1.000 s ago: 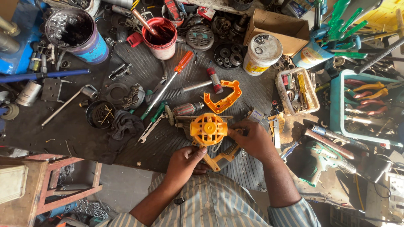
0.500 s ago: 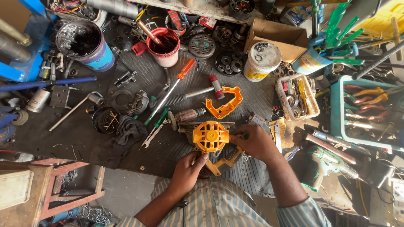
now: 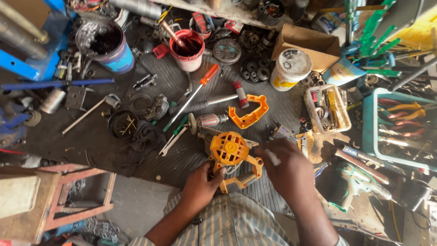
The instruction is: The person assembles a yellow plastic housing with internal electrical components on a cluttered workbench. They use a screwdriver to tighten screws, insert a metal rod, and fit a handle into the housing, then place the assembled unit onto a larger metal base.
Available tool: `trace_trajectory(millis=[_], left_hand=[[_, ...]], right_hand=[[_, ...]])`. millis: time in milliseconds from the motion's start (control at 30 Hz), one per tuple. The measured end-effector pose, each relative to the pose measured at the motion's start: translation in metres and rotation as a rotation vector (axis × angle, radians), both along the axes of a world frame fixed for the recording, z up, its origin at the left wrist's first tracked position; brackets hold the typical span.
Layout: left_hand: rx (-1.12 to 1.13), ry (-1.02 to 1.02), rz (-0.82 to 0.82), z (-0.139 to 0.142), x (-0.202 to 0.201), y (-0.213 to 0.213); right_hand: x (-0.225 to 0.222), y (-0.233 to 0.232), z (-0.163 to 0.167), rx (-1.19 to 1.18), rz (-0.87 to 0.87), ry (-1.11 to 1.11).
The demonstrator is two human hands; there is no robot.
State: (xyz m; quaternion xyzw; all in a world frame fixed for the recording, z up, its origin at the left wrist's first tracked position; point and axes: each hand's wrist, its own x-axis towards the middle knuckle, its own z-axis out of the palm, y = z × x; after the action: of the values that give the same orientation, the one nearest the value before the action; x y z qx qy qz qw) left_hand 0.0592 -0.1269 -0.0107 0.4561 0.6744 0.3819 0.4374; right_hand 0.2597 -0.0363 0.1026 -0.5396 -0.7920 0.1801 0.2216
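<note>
An orange power-tool housing point(image 3: 230, 152) with a round ribbed motor end lies on the dark ribbed mat point(image 3: 182, 150) in front of me. My left hand point(image 3: 203, 182) grips its lower handle part. My right hand point(image 3: 288, 165) rests just right of the housing, fingers curled around a small pale piece point(image 3: 273, 157). A separate orange handle shell point(image 3: 249, 113) lies just beyond, next to a motor armature point(image 3: 208, 121).
A red-handled screwdriver point(image 3: 199, 90), a red paint pot point(image 3: 187, 49), a dark bucket point(image 3: 108, 44), a white tin point(image 3: 289, 68), a cardboard box point(image 3: 310, 43), a small tray of bits point(image 3: 327, 108) and a teal crate of pliers point(image 3: 400, 123) crowd the bench. A wooden stool point(image 3: 54, 196) stands lower left.
My right hand has drawn back a little to the right of the housing and now shows a pale piece in its fingers. The left hand keeps its hold.
</note>
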Motion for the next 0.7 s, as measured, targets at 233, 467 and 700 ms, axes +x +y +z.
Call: trace_trajectory(millis=[233,467,700], left_hand=[[-0.035,0.138,-0.037,0.002,0.002,-0.006],[0.099,0.095,0.010,-0.010,0.003,-0.010],[-0.049,-0.171,0.043,-0.011,-0.002,-0.008]], right_hand=[[-0.056,0.003,0.015,0.255,0.494,0.207],[-0.070,0.015,0.002,0.030,0.425,0.166],[-0.061,0.019,0.001,-0.058,0.492,0.239]])
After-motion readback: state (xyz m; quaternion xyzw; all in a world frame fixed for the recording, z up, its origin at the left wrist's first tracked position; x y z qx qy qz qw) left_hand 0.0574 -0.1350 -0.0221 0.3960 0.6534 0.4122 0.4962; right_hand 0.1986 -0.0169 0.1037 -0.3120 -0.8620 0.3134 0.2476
